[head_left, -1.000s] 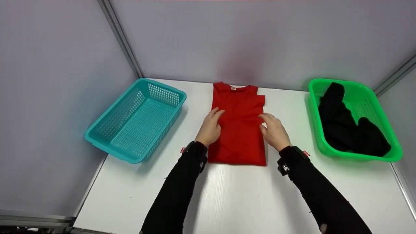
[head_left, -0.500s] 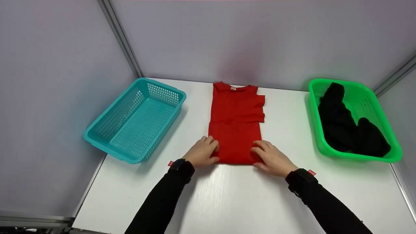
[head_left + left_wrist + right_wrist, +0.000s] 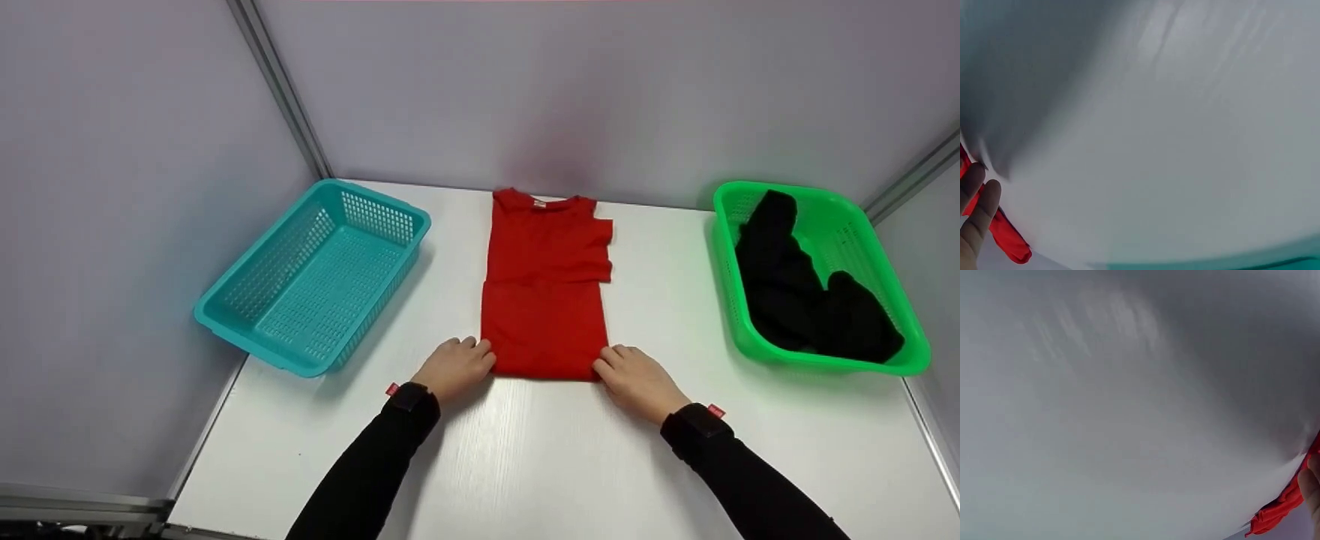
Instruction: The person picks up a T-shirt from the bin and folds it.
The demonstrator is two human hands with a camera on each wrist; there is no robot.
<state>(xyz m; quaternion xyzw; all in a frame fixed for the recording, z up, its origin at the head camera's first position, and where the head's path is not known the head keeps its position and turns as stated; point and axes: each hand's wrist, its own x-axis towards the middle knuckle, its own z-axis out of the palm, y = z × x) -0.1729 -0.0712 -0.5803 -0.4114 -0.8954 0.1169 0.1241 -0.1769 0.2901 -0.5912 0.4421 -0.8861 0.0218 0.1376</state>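
A red T-shirt [image 3: 544, 319], folded into a long narrow strip, lies flat with its collar toward the back wall. Its near half is doubled over, and a sleeve edge juts out on the right. At the near left corner my left hand [image 3: 456, 367] pinches the cloth with curled fingers. My right hand [image 3: 637, 381] grips the near right corner the same way. Both thumbs are hidden in the head view. The left wrist view catches two fingers [image 3: 983, 211] over the red edge; the right wrist view has fingertips [image 3: 1309, 486] beside the red cloth.
On the left stands a teal plastic basket [image 3: 375, 319] with nothing in it. A green basket [image 3: 825, 364] on the right holds black cloth [image 3: 795, 292]. Grey panels [image 3: 600, 97] enclose the white table [image 3: 540, 465] at the back and sides.
Both hands have come back toward the near edge from the shirt's middle, then moved slightly apart onto its corners, fingers curling there. The shirt's lower part looks flatter.
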